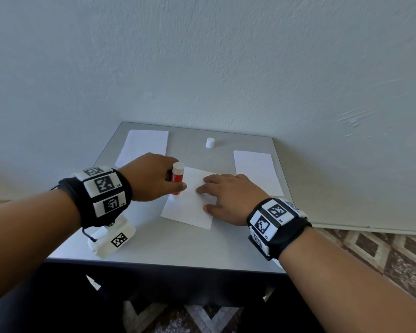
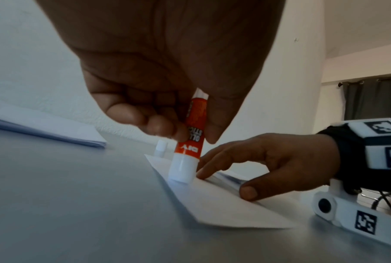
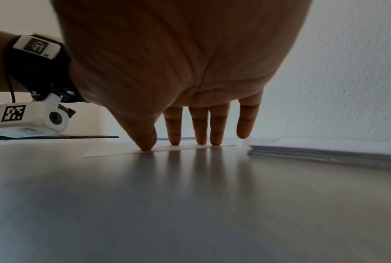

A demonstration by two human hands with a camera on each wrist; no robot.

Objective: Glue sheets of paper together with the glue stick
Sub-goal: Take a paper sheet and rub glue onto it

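A person's left hand (image 1: 151,177) pinches one red-and-white glue stick (image 1: 176,179) between thumb and curled fingers, holding it nearly upright with its white lower end touching the left edge of a single white sheet of paper (image 1: 190,203) lying at the centre of a grey tabletop (image 1: 178,246). In the left wrist view the same glue stick (image 2: 191,140) shows an orange-red label printed upside down, and its white tip meets the sheet (image 2: 223,204) close to the edge. At three o'clock from the stick, the right hand (image 1: 228,198) lies flat, fingers straight and spread, with its thumb and three fingertips (image 3: 175,140) pressing the sheet down while the little finger hangs just above the surface. Two more lots of white paper lie on the table: one stack at eleven o'clock (image 1: 143,146) and one stack at two o'clock (image 1: 257,171), both well apart from the centre sheet. One small white cap (image 1: 210,143) stands alone at twelve o'clock, near the table's far edge. Each wrist carries one black band with white coded marker tiles (image 1: 103,188) and one white camera housing (image 1: 111,239) beneath it.
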